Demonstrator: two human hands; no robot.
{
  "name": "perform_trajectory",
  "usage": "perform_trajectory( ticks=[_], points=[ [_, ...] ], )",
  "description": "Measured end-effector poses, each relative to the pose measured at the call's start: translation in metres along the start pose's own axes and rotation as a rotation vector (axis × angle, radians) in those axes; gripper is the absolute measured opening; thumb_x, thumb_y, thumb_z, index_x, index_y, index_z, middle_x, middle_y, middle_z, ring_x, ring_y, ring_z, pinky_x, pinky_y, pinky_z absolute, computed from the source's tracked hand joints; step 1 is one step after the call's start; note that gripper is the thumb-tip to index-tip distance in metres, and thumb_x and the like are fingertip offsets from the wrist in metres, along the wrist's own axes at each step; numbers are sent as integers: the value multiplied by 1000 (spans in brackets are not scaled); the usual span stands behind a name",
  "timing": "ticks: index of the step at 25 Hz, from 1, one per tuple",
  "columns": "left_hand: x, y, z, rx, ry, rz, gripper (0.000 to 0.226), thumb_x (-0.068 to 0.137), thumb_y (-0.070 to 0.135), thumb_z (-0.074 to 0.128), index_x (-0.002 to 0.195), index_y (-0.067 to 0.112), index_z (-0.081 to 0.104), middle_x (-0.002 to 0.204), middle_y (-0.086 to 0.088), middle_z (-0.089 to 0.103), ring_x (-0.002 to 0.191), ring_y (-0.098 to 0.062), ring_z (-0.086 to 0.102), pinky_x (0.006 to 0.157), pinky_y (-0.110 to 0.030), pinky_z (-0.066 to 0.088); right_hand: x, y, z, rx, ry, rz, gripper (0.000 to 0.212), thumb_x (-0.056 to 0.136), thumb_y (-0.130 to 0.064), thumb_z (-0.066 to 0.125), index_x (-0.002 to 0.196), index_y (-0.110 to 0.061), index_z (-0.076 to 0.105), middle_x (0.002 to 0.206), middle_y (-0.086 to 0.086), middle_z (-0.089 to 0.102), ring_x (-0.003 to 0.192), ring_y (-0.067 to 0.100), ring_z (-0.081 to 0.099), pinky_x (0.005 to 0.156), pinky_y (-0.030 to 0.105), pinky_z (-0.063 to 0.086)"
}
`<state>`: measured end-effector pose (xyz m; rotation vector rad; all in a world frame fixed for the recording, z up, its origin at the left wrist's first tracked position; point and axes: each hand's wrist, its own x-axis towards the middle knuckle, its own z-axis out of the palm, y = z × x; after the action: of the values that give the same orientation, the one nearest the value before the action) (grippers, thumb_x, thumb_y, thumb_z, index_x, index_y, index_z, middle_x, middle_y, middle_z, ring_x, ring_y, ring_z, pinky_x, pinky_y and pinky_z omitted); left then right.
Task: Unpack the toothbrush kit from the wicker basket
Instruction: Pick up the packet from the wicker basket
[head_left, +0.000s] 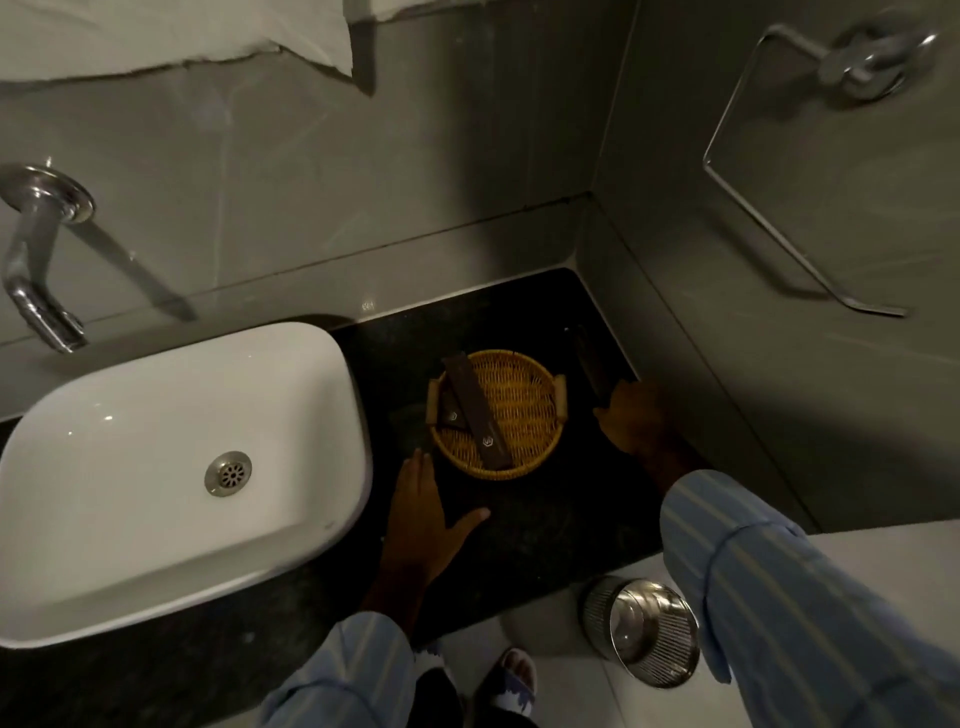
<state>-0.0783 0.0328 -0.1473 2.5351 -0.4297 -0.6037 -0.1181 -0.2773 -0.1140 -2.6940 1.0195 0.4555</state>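
Black stone counter (519, 535) under the left hand (423, 514): lies flat, palm down, fingers loose and spread, grasping nothing, just short of the near-left rim of the wicker basket (524, 410). Probably parked there to steady the body or to brace the basket.

Across the basket, right hand (631, 415) low on the counter, fingertips at the near end of a slim dark box (584, 364) lying along the basket's right side by the wall. Too dim to tell whether clamped on that box or merely touching it. Looks like a spot picked for unpacked items.

Inside the basket, on the left half: long brown box (470, 410), likely the toothbrush kit, laid slantwise with its far end propped over the rim. Matte carton, small pale emblem near the near end. Tucked partly beneath it, smaller brown box (451, 413) with the same emblem.
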Motion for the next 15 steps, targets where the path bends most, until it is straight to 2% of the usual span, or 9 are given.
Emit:
perform_trajectory(
  ticks=[4, 7, 10, 12, 15],
  points=[
    [2, -22, 25, 226, -77, -1, 120, 72, 81, 51, 158, 12, 4, 168, -8, -1, 155, -27, 1, 124, -44, 5, 21, 4, 19, 72, -66, 28, 38, 98, -29, 53, 114, 5, 60, 119, 25, 62, 109, 40, 60, 89, 44, 48],
    [4, -31, 35, 368, -82, 32, 119, 74, 82, 45, 158, 11, 1, 168, -10, -7, 155, -28, -2, 124, -46, 0, 24, 3, 25, 86, -49, 79, 33, 97, -23, 56, 112, 5, 63, 118, 25, 63, 110, 42, 61, 88, 45, 50],
    [4, -25, 29, 281, -76, 25, 118, 74, 80, 48, 158, 12, 2, 168, -9, -5, 155, -28, -1, 122, -42, 0, 23, 0, 19, 118, -89, 135, 24, 95, -15, 57, 105, 6, 64, 117, 25, 62, 114, 43, 59, 92, 47, 50],
    [3, -14, 16, 153, -25, 29, 116, 73, 77, 54, 158, 13, 8, 168, -7, 4, 154, -27, 6, 123, -40, 9, 17, 1, 8, 109, -106, 137, 19, 96, -13, 57, 94, 4, 63, 111, 22, 62, 114, 41, 59, 92, 45, 49],
    [6, 12, -19, -2, -15, 171, 106, 74, 71, 60, 157, 19, 17, 164, -4, 20, 150, -23, 22, 117, -31, 20, 6, 1, -15, 184, -34, 106, 24, 95, -14, 57, 109, 5, 63, 118, 24, 63, 110, 41, 61, 88, 44, 49]
  ],
)
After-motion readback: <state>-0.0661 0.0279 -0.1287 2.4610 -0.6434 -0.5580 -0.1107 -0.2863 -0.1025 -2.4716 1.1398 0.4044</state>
